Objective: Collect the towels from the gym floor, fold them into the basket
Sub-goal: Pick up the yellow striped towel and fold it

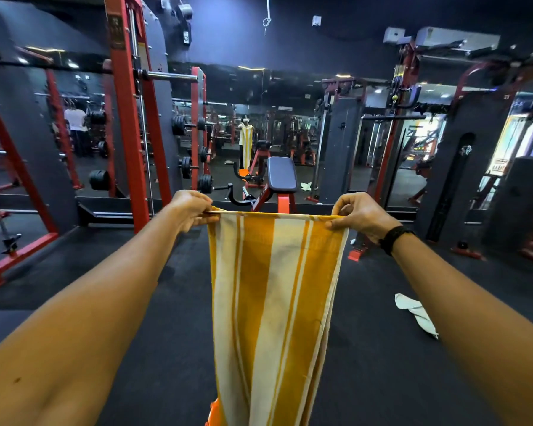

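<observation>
Folding step in hand: striped towel (273,302) held up, hanging lengthwise, top corners pinched by left hand (191,210) and right hand (359,215); next, presumably bringing corners together; white towel (416,315) uncollected on gym floor (382,379); basket unseen.

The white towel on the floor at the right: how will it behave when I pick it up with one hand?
The white towel lies crumpled and twisted flat on the floor, so it is probably limp and will dangle. It looks thin, likely light. The striped towel hanging from both hands sags similarly, suggesting soft cloth.
</observation>
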Demonstrator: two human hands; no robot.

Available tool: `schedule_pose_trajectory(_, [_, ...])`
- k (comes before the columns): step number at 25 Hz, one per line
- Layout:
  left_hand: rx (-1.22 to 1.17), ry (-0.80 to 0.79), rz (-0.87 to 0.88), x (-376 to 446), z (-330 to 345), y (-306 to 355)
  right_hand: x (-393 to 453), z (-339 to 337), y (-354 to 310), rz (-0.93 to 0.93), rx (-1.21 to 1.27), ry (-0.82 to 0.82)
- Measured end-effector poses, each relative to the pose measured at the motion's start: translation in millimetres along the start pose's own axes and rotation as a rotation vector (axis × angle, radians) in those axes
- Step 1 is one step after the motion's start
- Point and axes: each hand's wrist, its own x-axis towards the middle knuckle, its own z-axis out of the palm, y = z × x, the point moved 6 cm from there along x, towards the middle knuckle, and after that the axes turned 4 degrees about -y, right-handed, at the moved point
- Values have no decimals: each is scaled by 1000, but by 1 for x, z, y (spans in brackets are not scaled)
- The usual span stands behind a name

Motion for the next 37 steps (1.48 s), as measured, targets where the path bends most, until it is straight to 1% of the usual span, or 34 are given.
schedule_pose_trajectory(3, [39, -30, 35, -4, -2, 5, 2, 2, 4, 13, -59, 26])
schedule_pose_trajectory(5, [126, -46, 117, -7, -3, 9, 3, 5, 3, 12, -113, 56])
schedule_pose_trajectory(7, [428, -34, 257, -9, -6, 17, 5, 3, -2, -13, -159, 118])
schedule_pose_trajectory(9, [760, 55, 383, -9, -6, 26, 7, 2, -7, -55, -226, 158])
schedule_pose_trajectory(10, [906, 128, 411, -9, -6, 30, 8, 3, -8, -75, -283, 170])
schedule_pose_trajectory(11, [998, 204, 422, -10, -7, 32, 9, 4, -11, -99, -355, 191])
schedule_pose_trajectory(12, [1076, 234, 431, -10, -6, 34, 9, 5, -15, -134, -416, 232])
schedule_pose_trajectory(13, [1005, 191, 434, -7, -7, 34, 8, 4, -19, -180, -438, 294])
schedule_pose_trajectory(14, [821, 76, 428, -4, -7, 32, 7, -1, -22, -227, -407, 360])
schedule_pose_trajectory(15, [596, -74, 411, -2, -6, 27, 5, -7, -23, -246, -350, 406])
schedule_pose_trajectory(16, [464, -170, 412, -5, -5, 25, 5, -13, -23, -237, -295, 417])
schedule_pose_trajectory(17, [438, -155, 452, -9, -7, 25, 6, -17, -22, -210, -257, 397])
schedule_pose_trajectory(19, [371, -12, 531, -12, -17, 29, 7, -20, -19, -185, -223, 376])
schedule_pose_trajectory(20, [338, 32, 542, -13, -20, 29, 6, -20, -19, -187, -213, 390])
schedule_pose_trajectory(21, [337, 43, 529, -11, -20, 27, 5, -18, -19, -188, -207, 402])
schedule_pose_trajectory(24, [450, 43, 466, -4, -18, 23, 3, -13, -18, -194, -215, 413])
schedule_pose_trajectory(26, [509, 19, 441, -2, -15, 21, 4, -12, -15, -157, -217, 396])
schedule_pose_trajectory(27, [489, -15, 436, -2, -13, 20, 5, -13, -12, -123, -216, 381])
schedule_pose_trajectory(28, [420, -73, 430, -3, -10, 17, 6, -13, -7, -88, -216, 367])
schedule_pose_trajectory(30, [221, -178, 430, -7, -6, 15, 7, -15, -1, -54, -184, 348])
schedule_pose_trajectory(32, [133, -163, 460, -7, -7, 13, 5, -19, 1, -76, -100, 358])
schedule_pose_trajectory(33, [151, -138, 459, -5, -8, 12, 4, -20, 3, -81, -79, 360])
schedule_pose_trajectory(34, [210, -135, 425, -3, -9, 11, 4, -20, 5, -68, -83, 339])
schedule_pose_trajectory(35, [316, -171, 360, 0, -7, 8, 4, -17, 10, -40, -103, 276])
schedule_pose_trajectory(36, [467, -247, 267, 3, -4, 1, 4, -11, 17, 6, -137, 175])
schedule_pose_trajectory(37, [649, -357, 156, 2, 0, -9, 3, -3, 25, 68, -175, 44])
